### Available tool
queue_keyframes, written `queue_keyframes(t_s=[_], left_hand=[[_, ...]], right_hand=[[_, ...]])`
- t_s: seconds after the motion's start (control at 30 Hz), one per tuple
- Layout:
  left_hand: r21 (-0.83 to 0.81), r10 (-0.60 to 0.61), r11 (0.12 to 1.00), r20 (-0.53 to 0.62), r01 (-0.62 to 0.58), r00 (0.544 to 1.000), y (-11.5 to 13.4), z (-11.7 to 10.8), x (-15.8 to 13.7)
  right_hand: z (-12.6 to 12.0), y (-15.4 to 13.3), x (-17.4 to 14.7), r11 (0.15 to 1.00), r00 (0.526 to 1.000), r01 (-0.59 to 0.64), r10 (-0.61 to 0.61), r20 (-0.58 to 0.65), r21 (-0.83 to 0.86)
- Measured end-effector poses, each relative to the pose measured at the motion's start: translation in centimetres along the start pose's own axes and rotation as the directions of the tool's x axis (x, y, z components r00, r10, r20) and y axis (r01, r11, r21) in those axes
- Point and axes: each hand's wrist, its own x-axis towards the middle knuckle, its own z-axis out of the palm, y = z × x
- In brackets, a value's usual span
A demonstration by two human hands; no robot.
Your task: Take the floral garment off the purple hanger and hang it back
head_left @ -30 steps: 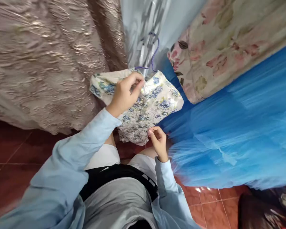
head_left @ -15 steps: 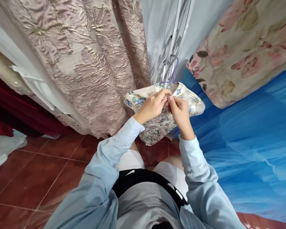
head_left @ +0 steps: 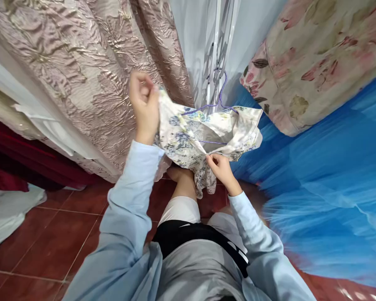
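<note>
A small white top with a blue and yellow floral print (head_left: 178, 129) hangs on a thin purple hanger (head_left: 223, 85). At its left shoulder, my left hand (head_left: 143, 106) is closed on the cloth and holds it up and outward. My right hand (head_left: 219, 167) pinches the front neckline edge low in the middle. Between the two hands the neck opening gapes, and the hanger's lower bar shows inside it. The lower part of the top hangs bunched over my legs.
Pink textured brocade (head_left: 106, 79) hangs at the left, near my left hand. Pale floral fabric (head_left: 319, 62) and blue tulle (head_left: 326, 184) hang at the right. White metal rails (head_left: 217, 37) rise behind the hanger. White cloth (head_left: 9, 213) lies on the red tiled floor (head_left: 47, 246).
My hands were together at the top's neckline. Now the left has moved up and left to the shoulder, the right has moved down, and the neck opening is spread wide.
</note>
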Motion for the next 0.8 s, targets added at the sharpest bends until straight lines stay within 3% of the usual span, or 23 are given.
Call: queue_keyframes(t_s=[0.1,0.2,0.27,0.3,0.4,0.53,0.7,0.8], left_hand=[[-0.032,-0.305,0.952,-0.069,0.304,0.95,-6.2,-4.2,-1.6],[-0.128,-0.592,0.805,-0.216,0.579,0.776,-8.8,-5.9,-6.4],[-0.258,-0.735,0.677,-0.29,0.689,0.614,-8.3,-5.6,-10.5],[-0.267,-0.762,0.646,-0.274,0.715,0.586,-7.5,-5.3,-12.7],[-0.227,-0.817,0.576,-0.194,0.785,0.543,-4.3,-3.9,-19.1],[-0.103,-0.829,0.552,0.034,0.827,0.557,1.5,-1.8,-24.7],[0.033,-0.754,0.616,0.316,0.787,0.576,9.1,1.4,-25.0],[0.122,-0.65,0.724,0.448,0.679,0.614,12.3,2.8,-23.7]], right_hand=[[0.1,-0.2,-0.5,0.999,0.991,0.038,-0.038,0.131,0.009],[1.0,-0.4,-0.2,0.997,0.969,0.055,-0.041,0.245,-0.053],[1.8,0.0,-0.5,0.996,0.954,0.05,-0.025,0.297,-0.079],[2.2,0.4,-0.9,0.996,0.949,0.043,-0.016,0.314,-0.077],[3.4,2.2,-3.5,0.999,0.945,-0.042,0.045,0.323,-0.016],[5.5,4.6,-8.8,0.959,0.941,-0.248,0.206,0.268,0.135],[7.2,4.8,-12.9,0.894,0.906,-0.421,0.409,0.108,0.155],[6.1,2.6,-13.3,0.941,0.955,-0.279,0.292,-0.046,0.189]])
